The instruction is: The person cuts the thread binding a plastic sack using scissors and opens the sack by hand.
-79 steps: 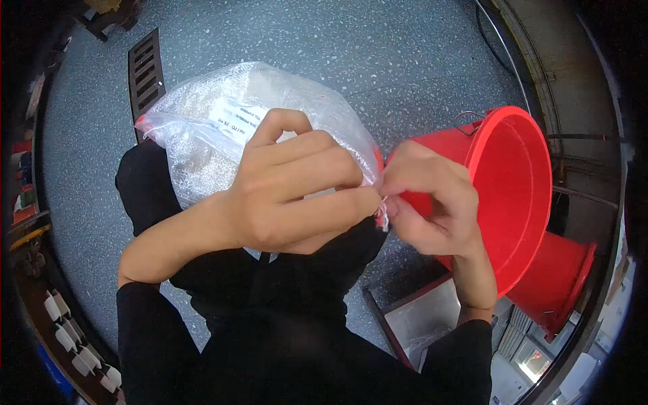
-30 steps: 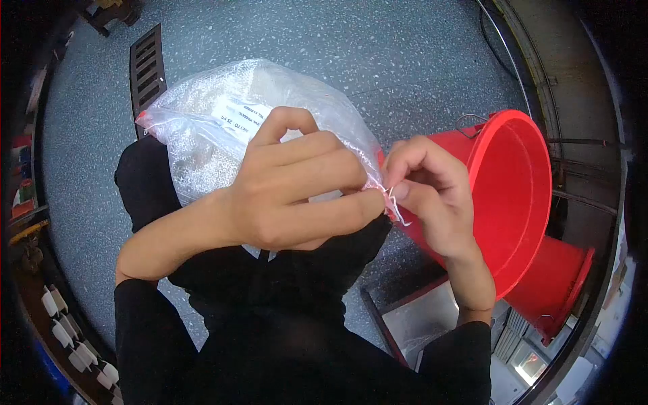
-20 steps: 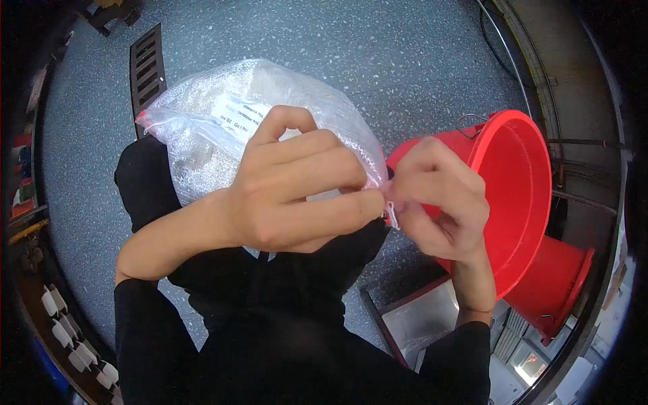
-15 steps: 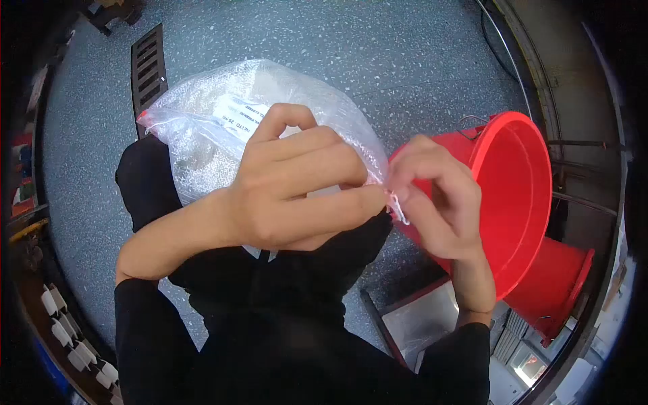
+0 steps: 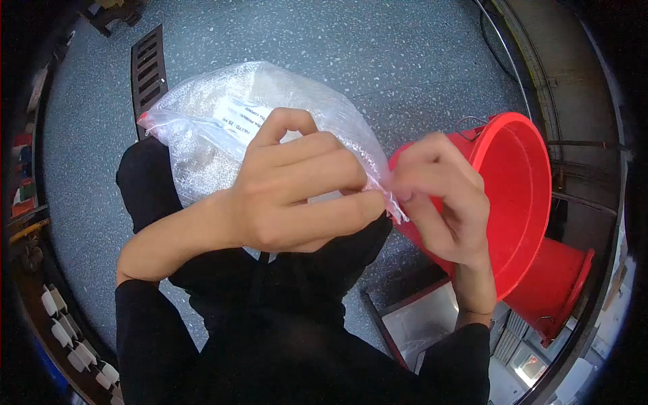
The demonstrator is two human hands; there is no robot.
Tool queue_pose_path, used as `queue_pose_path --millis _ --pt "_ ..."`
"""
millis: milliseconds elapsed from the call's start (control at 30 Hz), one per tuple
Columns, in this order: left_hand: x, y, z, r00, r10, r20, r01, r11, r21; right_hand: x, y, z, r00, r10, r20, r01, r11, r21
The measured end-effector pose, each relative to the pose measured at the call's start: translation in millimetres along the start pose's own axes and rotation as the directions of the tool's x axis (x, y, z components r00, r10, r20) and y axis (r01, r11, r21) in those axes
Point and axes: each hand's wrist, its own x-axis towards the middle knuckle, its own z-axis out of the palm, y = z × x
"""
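A translucent woven plastic sack (image 5: 202,162) with a white printed label lies against my knees, its seamed edge turned to the right. My left hand (image 5: 297,189) is closed on that edge near the corner, thumb and index finger pinching it. At the same corner, where pinkish seam and white thread ends (image 5: 398,214) stick out, my right hand (image 5: 442,192) has its thumb and index fingertips together. Those fingertips are slightly blurred, and whatever lies between them is hidden. The sack's far left corner shows a small red spot.
A large red bucket (image 5: 478,158) with a wire handle lies tilted at my right, its mouth facing away. Behind it is another red bucket (image 5: 550,290). A metal tray-like piece (image 5: 422,324) sits below my right forearm. A dark floor drain grate (image 5: 148,74) is at the upper left.
My right hand has shifted slightly up and to the right at the sack's corner. The thread loop seen earlier lies differently. My left hand keeps its grip.
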Motion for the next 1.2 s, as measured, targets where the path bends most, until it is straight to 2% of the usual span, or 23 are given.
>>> queue_pose_path --millis 67,167,267,300,367,467,500,533,600,733,833,933,967,1033,1133,1167,1200 --pt "-1.0 -0.5 0.0 1.0 0.004 0.005 -0.004 1.0 -0.004 -0.1 2.4 -1.8 0.997 -0.074 0.031 0.077 0.993 -0.095" --pt "-0.8 -0.4 0.2 1.0 0.004 -0.002 -0.004 1.0 0.003 0.4 4.1 -3.3 0.992 -0.103 0.067 0.115 0.97 -0.216" --pt "0.7 -0.1 0.3 1.0 0.004 -0.009 -0.004 1.0 0.013 -2.2 1.1 4.6 0.995 0.096 0.027 -0.097 0.995 0.036" --pt "1.0 -0.2 -0.2 1.0 0.005 -0.009 -0.005 1.0 0.017 -3.7 -0.5 7.3 0.976 0.215 -0.03 -0.206 0.959 0.195" --pt "0.7 0.8 -1.1 1.0 0.001 -0.001 -0.001 1.0 0.008 -6.8 -2.3 11.6 0.884 0.46 -0.078 -0.363 0.783 0.505" --pt "0.8 -0.3 0.1 1.0 0.005 -0.009 -0.005 1.0 0.006 -5.5 10.2 6.0 0.977 0.174 -0.12 -0.143 0.964 0.225" --pt "0.6 -0.7 0.0 1.0 0.007 -0.014 -0.007 1.0 0.01 0.2 6.4 2.2 0.995 0.045 -0.085 -0.034 0.992 0.124" --pt "0.1 -0.4 -0.8 1.0 0.005 -0.011 -0.005 1.0 0.003 2.4 3.6 0.7 0.998 -0.012 -0.055 0.015 0.999 0.04" --pt "-0.3 -0.5 -1.2 1.0 0.006 -0.007 -0.006 1.0 -0.014 3.5 -0.2 -1.4 0.993 -0.117 0.016 0.118 0.985 -0.128" --pt "-0.5 -0.1 0.2 1.0 0.006 -0.014 -0.007 1.0 -0.003 0.8 2.7 -1.0 0.988 -0.152 0.014 0.152 0.965 -0.215" --pt "0.1 0.1 0.9 1.0 0.011 -0.016 -0.011 1.0 0.012 -0.4 2.0 -4.3 0.994 -0.099 0.038 0.105 0.966 -0.237" --pt "0.4 -0.8 0.8 1.0 0.014 -0.018 -0.014 1.0 0.021 2.2 3.4 -3.0 0.999 -0.038 0.029 0.038 0.999 -0.017" --pt "1.8 0.1 -0.4 1.0 0.008 -0.012 -0.008 1.0 0.02 0.8 2.6 -0.9 0.999 0.042 -0.008 -0.041 0.995 0.089" --pt "1.9 0.8 -1.1 1.0 0.004 -0.012 -0.003 1.0 0.02 -4.4 2.2 4.1 0.977 0.208 -0.053 -0.183 0.935 0.304" --pt "0.7 1.3 -0.3 1.0 0.006 -0.02 -0.006 1.0 0.016 -6.0 7.1 5.5 0.927 0.359 -0.108 -0.255 0.814 0.521" --pt "1.1 1.0 -0.2 1.0 0.008 -0.021 -0.008 1.0 0.017 -6.1 10.0 0.8 0.957 0.244 -0.158 -0.183 0.927 0.326" --pt "1.1 0.7 -0.5 1.0 0.009 -0.022 -0.008 1.0 0.019 -3.9 10.5 -0.2 0.98 0.127 -0.152 -0.091 0.97 0.225"
